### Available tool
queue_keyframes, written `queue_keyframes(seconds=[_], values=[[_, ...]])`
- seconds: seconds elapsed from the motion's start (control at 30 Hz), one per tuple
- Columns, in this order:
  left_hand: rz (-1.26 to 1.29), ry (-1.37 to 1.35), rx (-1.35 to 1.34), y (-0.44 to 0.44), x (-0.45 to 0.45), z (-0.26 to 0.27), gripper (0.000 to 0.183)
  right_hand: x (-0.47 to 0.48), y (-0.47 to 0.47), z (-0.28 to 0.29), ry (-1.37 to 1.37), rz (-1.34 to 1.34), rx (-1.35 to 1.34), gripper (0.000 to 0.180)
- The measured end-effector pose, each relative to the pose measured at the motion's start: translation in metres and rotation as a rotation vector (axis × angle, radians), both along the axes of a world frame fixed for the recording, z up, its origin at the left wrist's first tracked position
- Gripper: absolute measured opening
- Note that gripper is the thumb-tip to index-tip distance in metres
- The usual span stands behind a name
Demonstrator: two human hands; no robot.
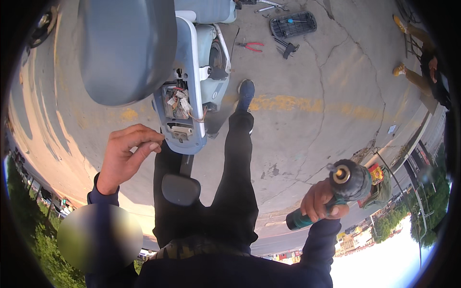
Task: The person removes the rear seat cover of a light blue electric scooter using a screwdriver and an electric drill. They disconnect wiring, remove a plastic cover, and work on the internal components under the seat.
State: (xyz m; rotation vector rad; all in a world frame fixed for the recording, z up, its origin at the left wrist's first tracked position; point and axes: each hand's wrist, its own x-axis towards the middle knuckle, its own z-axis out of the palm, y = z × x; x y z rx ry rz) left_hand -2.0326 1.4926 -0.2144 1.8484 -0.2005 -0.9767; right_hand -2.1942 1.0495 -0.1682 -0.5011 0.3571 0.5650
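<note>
My right hand [324,203] grips a green and black cordless drill [351,181], held up at the right with its chuck facing the camera. At the left, my left hand [129,153] is beside the rear end of a light-blue scooter [185,144]. Its thumb and fingers are bent close together; whether something small is between them cannot be made out. Exposed wiring with white connectors [180,100] fills an open compartment in the scooter's body. A large grey, rounded scooter seat [126,54] appears raised over the left side. Below the tail, a dark rounded pad [181,189] is attached to a bar.
Red-handled pliers [254,46], a black hex key set [288,48] and wrenches [270,6] lie on the cracked pavement. Near them, a black plastic tray [293,25] holds a blue-handled screwdriver [293,21]. A person in yellow shoes [399,69] is at the far right.
</note>
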Motion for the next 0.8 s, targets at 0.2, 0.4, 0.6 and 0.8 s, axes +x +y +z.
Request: queue_keyframes(seconds=[0.2, 0.4, 0.6, 0.8], values=[[0.551, 0.636, -0.164, -0.172, -0.053, -0.080, 0.027, -0.026, -0.043, -0.130, 0.512, -0.367, -0.734, 0.041], [1.007, 0.744, -0.257, -0.351, 0.015, -0.333, 0.026, -0.107, -0.022, -0.263, 0.811, -0.291, -0.670, 0.030], [0.934, 0.664, -0.260, -0.409, 0.098, -0.461, 0.039, -0.175, -0.023, -0.314, 0.833, -0.052, -0.848, 0.029], [0.667, 0.551, 0.009, -0.430, 0.090, -0.469, 0.056, -0.201, -0.032, -0.339, 0.917, 0.018, -0.939, 0.019]])
